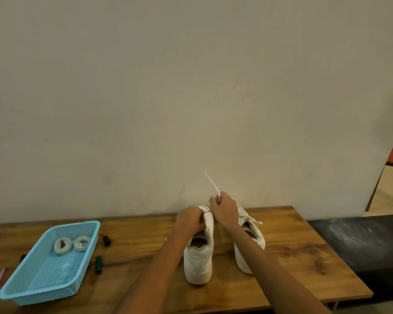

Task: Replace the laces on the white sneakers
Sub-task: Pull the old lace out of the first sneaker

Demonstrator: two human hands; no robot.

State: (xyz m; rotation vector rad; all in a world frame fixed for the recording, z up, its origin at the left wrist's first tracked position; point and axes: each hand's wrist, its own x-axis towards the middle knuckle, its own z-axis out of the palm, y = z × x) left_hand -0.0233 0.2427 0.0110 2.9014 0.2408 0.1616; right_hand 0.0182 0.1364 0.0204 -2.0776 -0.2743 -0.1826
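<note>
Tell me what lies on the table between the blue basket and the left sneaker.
In the head view, small dark markers lie beside the blue basket; beyond them bare wood reaches the left sneaker.

Left shoe (199, 252): toe hidden behind left hand (190, 219). Right shoe (250, 241): partly covered by right forearm. Small dark items (98, 264) left of hands: possibly markers, too small to tell.

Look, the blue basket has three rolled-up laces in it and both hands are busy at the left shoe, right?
Nearly. The head view shows two rolled-up laces in the blue basket, not three. Both hands, left and right, are indeed busy at the left shoe.
</note>
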